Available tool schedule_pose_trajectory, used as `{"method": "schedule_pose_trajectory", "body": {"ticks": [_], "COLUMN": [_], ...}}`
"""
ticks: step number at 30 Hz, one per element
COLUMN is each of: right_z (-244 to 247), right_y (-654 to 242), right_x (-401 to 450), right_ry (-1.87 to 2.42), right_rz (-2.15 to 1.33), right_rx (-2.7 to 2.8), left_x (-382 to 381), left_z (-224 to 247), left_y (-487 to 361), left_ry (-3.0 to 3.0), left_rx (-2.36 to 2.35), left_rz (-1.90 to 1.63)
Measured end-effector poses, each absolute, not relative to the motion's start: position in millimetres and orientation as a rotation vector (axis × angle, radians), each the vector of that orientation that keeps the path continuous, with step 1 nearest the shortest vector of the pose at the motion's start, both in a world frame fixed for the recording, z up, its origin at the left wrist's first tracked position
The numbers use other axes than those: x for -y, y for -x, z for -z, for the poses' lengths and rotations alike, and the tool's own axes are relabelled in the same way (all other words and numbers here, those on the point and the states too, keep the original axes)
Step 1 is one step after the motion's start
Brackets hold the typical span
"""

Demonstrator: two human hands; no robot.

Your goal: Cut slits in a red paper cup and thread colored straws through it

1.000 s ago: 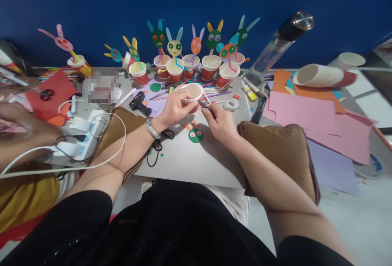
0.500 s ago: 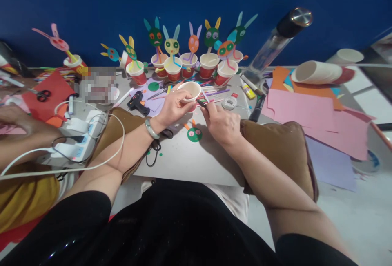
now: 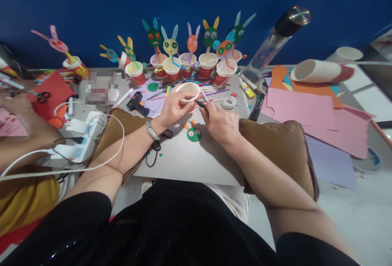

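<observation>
My left hand (image 3: 177, 110) is closed on the near side of a paper cup (image 3: 188, 90), white inside, its mouth tipped up toward me. In my right hand (image 3: 221, 124) is a slim black tool (image 3: 200, 104); its tip lies close to the cup's rim, and its exact kind is hidden by the fingers. A green paper rabbit face (image 3: 194, 134) with orange ears and pink eyes lies flat on the table just below both hands. Behind the cup are several coloured sticks (image 3: 214, 92) and a white tape roll (image 3: 228, 102).
Finished rabbit cups (image 3: 172, 70) line the blue wall. A glue gun (image 3: 138, 103) lies left, beside a power strip (image 3: 88, 137) with a looping white cable. A tall bottle (image 3: 271, 47) and paper sheets (image 3: 301, 104) are at right. A co-worker's arm (image 3: 27, 129) is at far left.
Both hands stay at the cup, with only a slight shift of the black tool and cup. At the far left, the co-worker's hand has moved up toward the scissors.
</observation>
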State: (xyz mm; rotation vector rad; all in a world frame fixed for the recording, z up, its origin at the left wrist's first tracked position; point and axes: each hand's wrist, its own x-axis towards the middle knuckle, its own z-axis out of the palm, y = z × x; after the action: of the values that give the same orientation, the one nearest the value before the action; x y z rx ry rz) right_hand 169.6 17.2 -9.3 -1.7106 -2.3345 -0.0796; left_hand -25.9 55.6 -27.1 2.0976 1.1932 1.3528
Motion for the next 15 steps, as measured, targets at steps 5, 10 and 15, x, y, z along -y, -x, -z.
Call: {"method": "schedule_pose_trajectory", "body": {"ticks": [5, 10, 15], "right_z": [6.8, 6.0, 11.1], "right_y": [-168.3, -165.1, -166.8], "right_x": [-16.1, -15.2, -20.0], "right_ry": [1.759, 1.788, 1.721], "right_rz": [0.066, 0.011, -0.225], "right_rx": [2.344, 2.343, 2.200], "left_x": [-55.3, -55.6, -54.5], "left_z": [29.8, 34.1, 37.0], "left_y": [23.7, 20.0, 17.9], "left_ry": [-2.059, -2.020, -2.066], "left_rx": [-1.204, -1.182, -1.129], "left_rz": [-1.391, -1.389, -1.460]}}
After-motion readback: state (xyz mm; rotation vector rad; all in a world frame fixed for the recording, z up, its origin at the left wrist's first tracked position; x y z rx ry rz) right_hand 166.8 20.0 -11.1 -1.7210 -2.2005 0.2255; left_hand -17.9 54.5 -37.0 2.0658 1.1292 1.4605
